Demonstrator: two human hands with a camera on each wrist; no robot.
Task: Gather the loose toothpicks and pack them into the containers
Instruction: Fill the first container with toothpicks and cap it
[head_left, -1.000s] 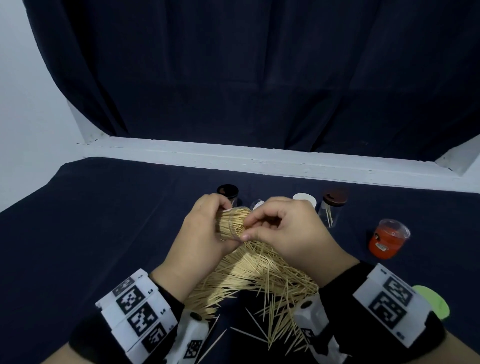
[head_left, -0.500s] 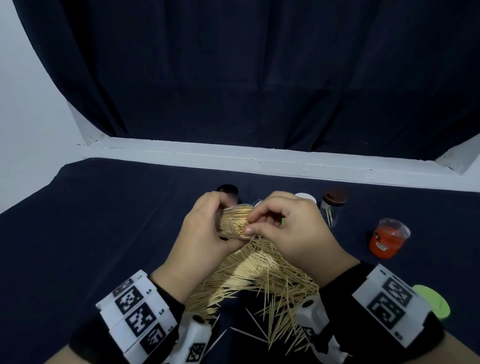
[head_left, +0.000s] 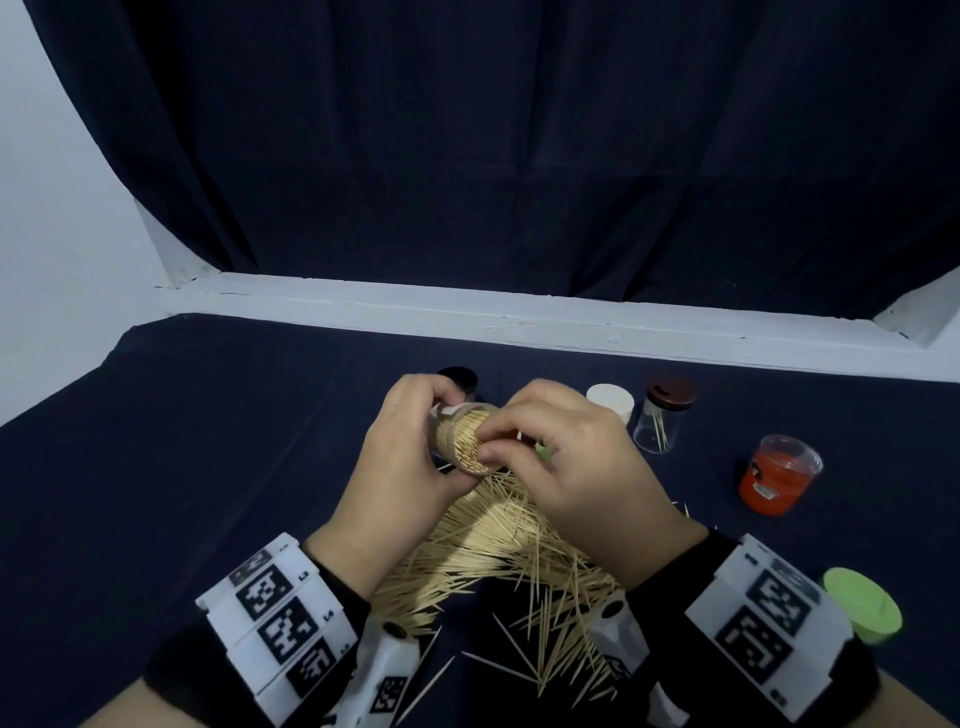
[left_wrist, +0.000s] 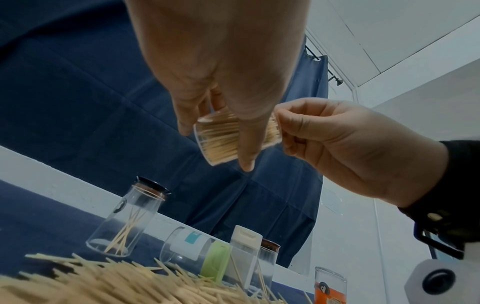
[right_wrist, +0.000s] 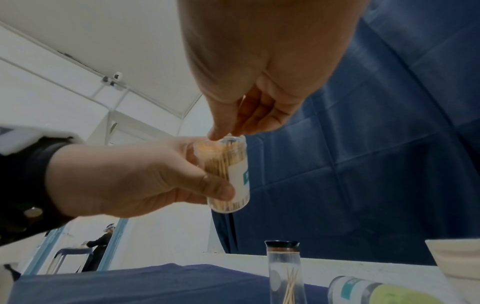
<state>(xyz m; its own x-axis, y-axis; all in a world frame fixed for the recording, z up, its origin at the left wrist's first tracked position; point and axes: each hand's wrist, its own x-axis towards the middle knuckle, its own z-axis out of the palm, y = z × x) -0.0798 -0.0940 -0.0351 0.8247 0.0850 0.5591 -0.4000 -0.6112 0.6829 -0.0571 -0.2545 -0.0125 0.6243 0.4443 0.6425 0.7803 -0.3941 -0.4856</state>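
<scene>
1. Clear container, packed tight with toothpicks, is held tilted above the table, open mouth turned toward the person; a white label with a teal patch shows on its side in the right wrist view.
2. Left hand grips the container: thumb along one side, fingers curled round the other.
3. Right hand sits at the container's mouth, fingers pressed together on the rim and the toothpick ends. Whether they pinch any toothpick cannot be told.
4. Loose toothpicks lie in a wide heap on the table directly below both hands, with strays scattered at its near edge.
5. Beyond the heap: a black-capped jar stands upright with a few toothpicks inside; a clear labelled jar lies on its side, green lid attached.
6. To the right of these: a white-capped container, then a brown-capped jar holding a few toothpicks, just beside each other.
7. Farther right, well apart: an orange-labelled cup, upright.
8. A loose green lid rests on the table beside the right wrist.
9. Both wrists carry white marker bands over dark sleeves.
</scene>
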